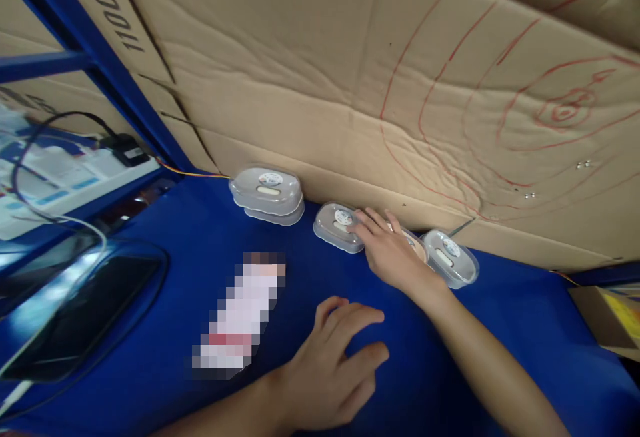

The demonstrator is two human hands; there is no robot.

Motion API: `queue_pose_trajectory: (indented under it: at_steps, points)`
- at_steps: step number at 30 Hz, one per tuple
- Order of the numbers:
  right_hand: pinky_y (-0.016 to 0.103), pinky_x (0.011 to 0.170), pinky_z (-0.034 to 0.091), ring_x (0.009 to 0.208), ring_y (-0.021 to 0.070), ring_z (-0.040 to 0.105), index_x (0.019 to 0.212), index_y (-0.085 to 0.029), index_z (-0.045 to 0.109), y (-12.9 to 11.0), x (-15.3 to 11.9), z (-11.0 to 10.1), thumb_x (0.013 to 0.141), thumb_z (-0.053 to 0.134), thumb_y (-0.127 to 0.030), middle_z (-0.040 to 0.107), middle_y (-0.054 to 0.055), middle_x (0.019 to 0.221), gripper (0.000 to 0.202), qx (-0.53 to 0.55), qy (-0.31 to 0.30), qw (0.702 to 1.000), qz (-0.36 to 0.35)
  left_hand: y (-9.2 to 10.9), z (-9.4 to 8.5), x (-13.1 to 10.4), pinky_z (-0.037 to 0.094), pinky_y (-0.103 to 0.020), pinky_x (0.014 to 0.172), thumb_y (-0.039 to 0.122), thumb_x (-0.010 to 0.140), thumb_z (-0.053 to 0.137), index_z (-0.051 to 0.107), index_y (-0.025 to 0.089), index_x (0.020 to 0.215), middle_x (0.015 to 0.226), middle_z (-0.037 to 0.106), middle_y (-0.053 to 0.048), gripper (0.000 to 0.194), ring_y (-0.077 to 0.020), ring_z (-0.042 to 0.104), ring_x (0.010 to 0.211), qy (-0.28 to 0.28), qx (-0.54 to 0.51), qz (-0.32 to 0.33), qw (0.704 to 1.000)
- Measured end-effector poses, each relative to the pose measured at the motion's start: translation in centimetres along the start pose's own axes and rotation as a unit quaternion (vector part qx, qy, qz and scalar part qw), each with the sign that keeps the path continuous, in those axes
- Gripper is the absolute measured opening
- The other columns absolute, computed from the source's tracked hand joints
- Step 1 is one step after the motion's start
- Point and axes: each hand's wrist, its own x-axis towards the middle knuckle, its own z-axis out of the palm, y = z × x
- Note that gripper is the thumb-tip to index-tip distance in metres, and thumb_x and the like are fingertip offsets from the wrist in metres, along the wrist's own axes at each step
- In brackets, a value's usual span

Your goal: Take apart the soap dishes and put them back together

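Observation:
Several clear plastic cases with round stickers stand along the back of the blue surface. My right hand (pixel 393 247) lies over one case (pixel 419 248), its fingers spread and reaching to the edge of the case on its left (pixel 337 225). Whether the fingers grip anything is hard to tell. Just right of the hand sits another case (pixel 451 260). Farther left, one case (pixel 267 190) rests on top of a second (pixel 280 216). My left hand (pixel 340 360) hovers in front, fingers curved and apart, holding nothing.
A pixelated object (pixel 243 314) lies on the blue surface (pixel 180 224) left of centre. A dark phone (pixel 90 317) with cables is at the left, below a white power strip (pixel 75 177). Behind stands a cardboard wall (pixel 300 90); a cardboard box (pixel 595 317) is at the right.

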Motion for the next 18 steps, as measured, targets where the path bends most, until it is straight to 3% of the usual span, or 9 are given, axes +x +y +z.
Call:
queue_pose_trajectory:
  at_steps: [2,5,8,12,14,18]
  points:
    - [0.062,0.129,0.027,0.158,0.0346,0.036,0.148,-0.022,0.057,0.7,-1.3,-0.3,0.102,0.054,-0.016,0.043,0.014,0.167,0.046,0.001,0.004,1.0,0.024,-0.1,0.0,0.0,0.039,-0.044,0.109,0.006,0.087,0.057,0.065,0.021,0.107,0.125,0.064,-0.011,0.027,-0.0227,0.06,0.114,-0.009,-0.023,-0.019,0.999]
    - [0.063,0.126,0.034,0.156,0.0392,0.038,0.155,-0.019,0.049,1.8,-3.9,0.0,0.1,0.068,-0.039,0.041,0.019,0.167,0.062,0.002,0.009,0.996,0.084,0.0,-0.1,0.1,0.043,-0.042,0.107,0.003,0.089,0.053,0.062,0.023,0.111,0.128,0.06,-0.011,0.031,-0.0228,0.059,0.119,-0.02,-0.086,-0.07,0.994]
    - [0.063,0.121,0.04,0.152,0.0401,0.043,0.158,-0.02,0.044,2.2,-6.7,0.8,0.098,0.069,-0.034,0.046,0.019,0.164,0.067,-0.004,0.008,0.994,0.106,-0.1,0.2,0.2,0.05,-0.039,0.104,0.007,0.095,0.051,0.058,0.027,0.118,0.133,0.057,-0.009,0.031,-0.0211,0.06,0.122,-0.039,-0.181,-0.182,0.966]
    - [0.06,0.113,0.045,0.149,0.0378,0.046,0.157,-0.028,0.047,0.4,-10.4,1.5,0.103,0.061,-0.03,0.05,0.014,0.161,0.056,0.021,0.047,0.997,0.055,-0.9,1.8,-0.1,0.056,-0.04,0.1,0.019,0.104,0.048,0.051,0.031,0.128,0.137,0.056,-0.008,0.027,-0.0199,0.063,0.119,-0.032,-0.292,-0.341,0.893]
    - [0.058,0.112,0.044,0.147,0.0359,0.047,0.153,-0.03,0.052,-0.9,-12.3,1.8,0.102,0.062,-0.03,0.053,0.012,0.159,0.052,0.047,0.071,0.996,0.006,-1.4,2.5,-0.3,0.055,-0.044,0.106,0.021,0.101,0.053,0.045,0.031,0.138,0.144,0.054,-0.009,0.039,-0.0223,0.06,0.128,-0.042,-0.315,-0.37,0.873]
    - [0.055,0.119,0.036,0.136,0.0285,0.058,0.136,-0.026,0.063,-2.8,-15.1,2.9,0.096,0.07,-0.028,0.072,0.008,0.134,0.04,0.096,0.177,0.975,-0.095,-1.9,3.0,-0.8,0.036,-0.059,0.126,0.023,0.086,0.076,0.023,0.033,0.159,0.171,0.03,-0.013,0.091,-0.0326,0.035,0.157,-0.15,-0.278,-0.322,0.892]
